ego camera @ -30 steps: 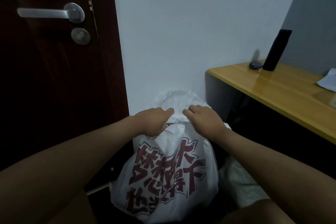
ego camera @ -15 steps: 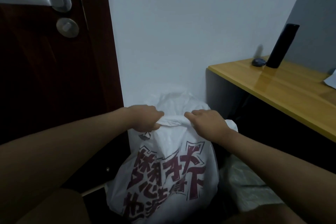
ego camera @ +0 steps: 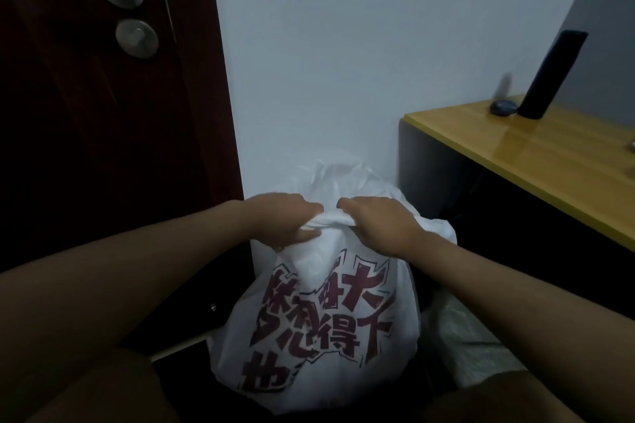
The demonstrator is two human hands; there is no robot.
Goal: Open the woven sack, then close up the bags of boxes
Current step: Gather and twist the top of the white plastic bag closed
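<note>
White plastic bag (ego camera: 319, 330) with dark red lettering, one, upright on the floor between a dark door (ego camera: 103, 148) and a wooden desk (ego camera: 536, 161), long axis vertical, mouth pointing up. Two hands: left hand (ego camera: 285, 220) and right hand (ego camera: 378, 221), each curled tight around the gathered neck, nearly touching. One more pale bag (ego camera: 470, 347) low at right. One black cylinder (ego camera: 549, 75) standing on the desk.

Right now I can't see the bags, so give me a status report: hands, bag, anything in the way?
Left hand and right hand both grip the gathered top. White printed bag upright, mouth bunched. Nothing in the way.
</note>
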